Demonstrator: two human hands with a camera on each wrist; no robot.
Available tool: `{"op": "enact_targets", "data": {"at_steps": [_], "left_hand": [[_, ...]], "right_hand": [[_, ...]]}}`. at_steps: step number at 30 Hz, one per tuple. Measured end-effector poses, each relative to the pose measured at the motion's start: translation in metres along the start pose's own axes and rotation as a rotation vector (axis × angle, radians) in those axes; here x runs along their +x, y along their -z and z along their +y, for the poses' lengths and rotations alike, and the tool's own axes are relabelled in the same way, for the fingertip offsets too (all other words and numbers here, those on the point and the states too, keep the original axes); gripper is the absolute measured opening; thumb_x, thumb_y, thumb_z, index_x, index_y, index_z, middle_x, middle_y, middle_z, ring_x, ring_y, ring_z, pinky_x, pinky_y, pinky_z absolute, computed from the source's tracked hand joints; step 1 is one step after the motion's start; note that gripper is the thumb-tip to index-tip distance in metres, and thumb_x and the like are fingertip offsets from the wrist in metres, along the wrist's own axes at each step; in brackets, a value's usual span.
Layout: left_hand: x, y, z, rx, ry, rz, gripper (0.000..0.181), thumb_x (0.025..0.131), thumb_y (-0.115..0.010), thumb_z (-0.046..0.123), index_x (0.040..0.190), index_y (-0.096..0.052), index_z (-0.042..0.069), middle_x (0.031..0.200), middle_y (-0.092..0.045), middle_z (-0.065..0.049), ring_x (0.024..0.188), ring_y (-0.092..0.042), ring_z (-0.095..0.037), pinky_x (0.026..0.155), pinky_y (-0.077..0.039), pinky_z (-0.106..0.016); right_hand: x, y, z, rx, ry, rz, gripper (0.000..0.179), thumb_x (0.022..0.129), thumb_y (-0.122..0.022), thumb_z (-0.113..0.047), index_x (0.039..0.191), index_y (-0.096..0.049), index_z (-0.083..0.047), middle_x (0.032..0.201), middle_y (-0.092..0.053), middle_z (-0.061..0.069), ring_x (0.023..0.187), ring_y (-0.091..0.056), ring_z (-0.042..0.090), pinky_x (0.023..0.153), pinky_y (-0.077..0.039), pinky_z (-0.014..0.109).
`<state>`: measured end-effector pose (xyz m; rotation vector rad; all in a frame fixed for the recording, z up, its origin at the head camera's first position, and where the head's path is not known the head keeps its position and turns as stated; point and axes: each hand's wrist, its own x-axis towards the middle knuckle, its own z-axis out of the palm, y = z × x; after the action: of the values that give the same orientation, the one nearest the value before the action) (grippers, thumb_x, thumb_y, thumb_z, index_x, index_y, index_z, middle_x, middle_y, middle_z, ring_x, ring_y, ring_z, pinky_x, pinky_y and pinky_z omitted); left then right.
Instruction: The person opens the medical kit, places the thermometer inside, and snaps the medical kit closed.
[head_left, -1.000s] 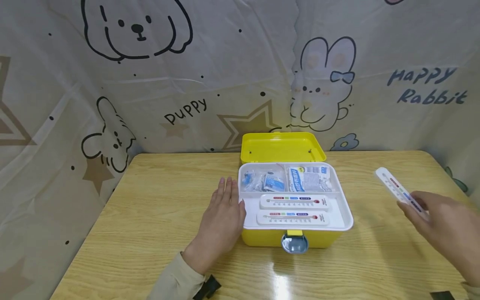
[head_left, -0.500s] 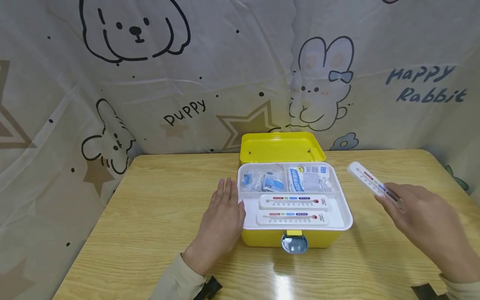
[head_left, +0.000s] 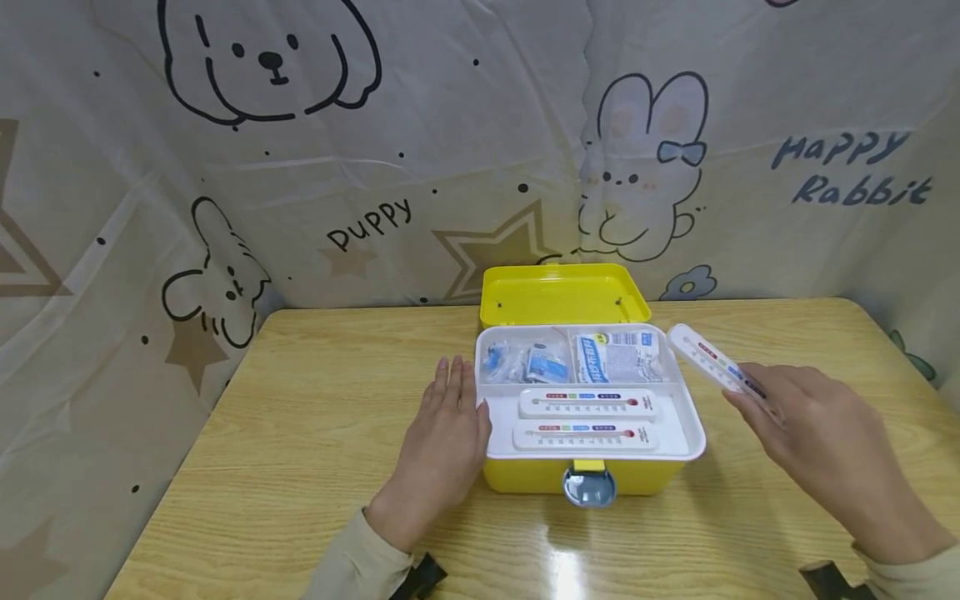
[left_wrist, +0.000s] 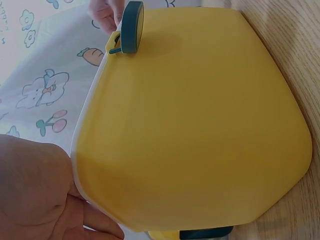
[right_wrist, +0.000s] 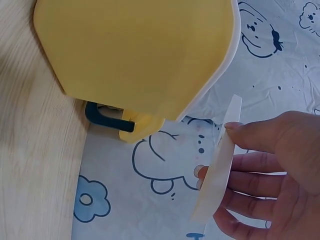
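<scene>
A yellow box (head_left: 525, 476) with a white tray (head_left: 686, 417) stands on the table, lid up. Two white thermometers (head_left: 588, 404) lie side by side in the tray's front compartment. My right hand (head_left: 817, 442) pinches a third thermometer (head_left: 701, 352) by its near end, between thumb and fingers; its far tip overlaps the tray's right rim in the head view. In the right wrist view that thermometer (right_wrist: 216, 170) shows edge-on. My left hand (head_left: 442, 433) rests its straight fingers along the box's left side; in the left wrist view the palm (left_wrist: 35, 185) lies at the white rim.
Blue-and-white packets (head_left: 543, 364) and a gauze pack (head_left: 618, 358) fill the tray's two back compartments. The yellow lid (head_left: 562, 296) leans back near the printed cloth backdrop (head_left: 450, 150). A grey latch (head_left: 589, 487) hangs at the box's front. Wooden table (head_left: 322, 433) extends to both sides.
My right hand has moved left with the thermometer, from out over the table to beside the tray's right rim. My left hand has stayed at the box's left side.
</scene>
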<state>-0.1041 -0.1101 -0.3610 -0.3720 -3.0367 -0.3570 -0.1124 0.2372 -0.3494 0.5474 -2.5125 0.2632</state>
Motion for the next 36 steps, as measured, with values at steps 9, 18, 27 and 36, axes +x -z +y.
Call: {"op": "enact_targets", "data": {"at_steps": [9,18,27,36], "left_hand": [[0.000,0.000,0.000,-0.022,0.016,-0.014,0.054,0.105,-0.033,0.025,0.144,-0.030,-0.013,0.151,-0.026,-0.029,0.144,-0.017,-0.039,0.114,-0.024,-0.048],[0.000,0.001,0.000,-0.031,0.017,-0.012,0.054,0.105,-0.034,0.024,0.144,-0.030,-0.013,0.152,-0.026,-0.028,0.144,-0.017,-0.038,0.113,-0.024,-0.048],[-0.001,0.000,-0.001,-0.036,0.014,-0.005,0.055,0.105,-0.034,0.025,0.144,-0.030,-0.013,0.152,-0.026,-0.029,0.144,-0.017,-0.039,0.114,-0.024,-0.048],[-0.002,-0.001,-0.001,-0.048,0.017,-0.012,0.055,0.105,-0.033,0.025,0.145,-0.028,-0.013,0.152,-0.024,-0.028,0.144,-0.015,-0.038,0.114,-0.023,-0.048]], "right_hand": [[0.001,-0.002,-0.004,0.044,0.024,0.036,0.048,0.097,-0.057,-0.039,0.106,-0.069,0.007,0.095,-0.068,0.025,0.079,-0.064,0.043,0.059,-0.050,0.058],[0.002,-0.004,-0.007,0.056,0.020,0.038,0.043,0.095,-0.061,-0.034,0.106,-0.069,0.007,0.096,-0.069,0.025,0.080,-0.064,0.043,0.060,-0.050,0.058],[0.003,-0.003,-0.011,0.039,0.003,0.009,0.033,0.088,-0.071,-0.018,0.108,-0.068,0.008,0.099,-0.068,0.027,0.085,-0.064,0.045,0.065,-0.051,0.059],[0.003,-0.003,-0.012,0.045,0.005,0.010,0.032,0.087,-0.072,-0.016,0.108,-0.068,0.007,0.098,-0.069,0.026,0.084,-0.064,0.044,0.063,-0.051,0.059]]}}
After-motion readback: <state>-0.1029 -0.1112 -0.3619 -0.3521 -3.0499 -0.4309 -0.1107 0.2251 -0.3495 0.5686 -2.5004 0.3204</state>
